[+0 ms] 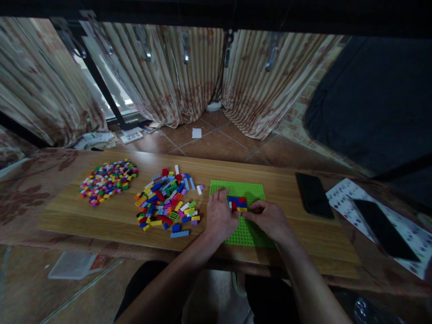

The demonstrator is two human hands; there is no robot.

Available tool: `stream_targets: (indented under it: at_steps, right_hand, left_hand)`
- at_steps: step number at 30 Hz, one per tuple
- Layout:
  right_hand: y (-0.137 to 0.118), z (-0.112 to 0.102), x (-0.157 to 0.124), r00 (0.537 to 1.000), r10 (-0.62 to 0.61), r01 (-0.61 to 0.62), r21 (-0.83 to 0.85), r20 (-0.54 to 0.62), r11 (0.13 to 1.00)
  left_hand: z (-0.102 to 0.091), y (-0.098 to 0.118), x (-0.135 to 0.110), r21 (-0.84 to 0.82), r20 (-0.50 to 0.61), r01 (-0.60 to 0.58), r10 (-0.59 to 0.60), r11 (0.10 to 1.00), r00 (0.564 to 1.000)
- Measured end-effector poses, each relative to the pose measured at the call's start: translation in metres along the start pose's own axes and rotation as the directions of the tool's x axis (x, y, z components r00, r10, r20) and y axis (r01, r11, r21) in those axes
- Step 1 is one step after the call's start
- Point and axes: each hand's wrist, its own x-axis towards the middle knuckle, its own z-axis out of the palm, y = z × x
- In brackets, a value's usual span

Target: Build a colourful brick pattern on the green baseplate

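Observation:
A green studded baseplate (251, 236) lies on the wooden board, with a small block of red, blue, yellow and white toy bricks (238, 203) on its middle. My left hand (220, 215) rests over the left part of the plate, fingers stretched forward and thumb at the near left edge of the bricks. From the right, my right hand (270, 219) reaches in with thumb and fingertips pinched close beside the yellow brick. Whatever sits between those fingertips is too small and hidden to make out.
Left of the plate lies a loose heap of larger bricks (165, 202), then a heap of smaller pieces (110, 180). A dark phone (313, 194) is on the board's right side. Beyond it, another dark device (384, 228) lies on a printed sheet (347, 191).

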Motion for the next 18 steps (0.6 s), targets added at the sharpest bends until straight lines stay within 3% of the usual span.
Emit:
stream_targets:
  at_steps: [4, 8, 10, 13, 15, 16, 18]
  right_hand:
    - [0.004, -0.015, 0.004, 0.998, 0.032, -0.024, 0.173, -0.045, 0.985]
    - [0.001, -0.026, 0.006, 0.936, 0.109, 0.027, 0.375, -0.335, 0.927]
    - [-0.004, -0.023, 0.005, 0.898, 0.114, 0.062, 0.38, -0.425, 0.923]
    - [-0.017, -0.012, 0.0, 0.902, 0.024, 0.126, 0.315, -0.431, 0.941]
    - [-0.026, -0.002, -0.005, 0.915, -0.074, 0.186, 0.251, -0.397, 0.95]
    - [-0.031, 0.002, -0.007, 0.921, -0.123, 0.218, 0.228, -0.37, 0.949]
    - [-0.04, 0.011, -0.012, 0.933, -0.198, 0.267, 0.207, -0.301, 0.941]
  left_hand:
    - [-0.006, -0.004, -0.005, -0.127, -0.009, -0.056, 0.055, 0.99, 0.998]
    - [-0.019, -0.009, 0.0, -0.321, -0.117, -0.067, 0.031, 0.945, 0.993]
    - [-0.03, -0.011, 0.004, -0.374, -0.184, -0.081, 0.012, 0.924, 0.983]
    - [-0.051, -0.009, 0.002, -0.371, -0.293, -0.139, 0.027, 0.918, 0.956]
    - [-0.058, -0.004, -0.01, -0.293, -0.363, -0.253, 0.137, 0.922, 0.922]
    - [-0.058, 0.0, -0.019, -0.242, -0.375, -0.358, 0.253, 0.902, 0.892]
    - [-0.049, 0.008, -0.039, -0.171, -0.33, -0.579, 0.507, 0.797, 0.796]
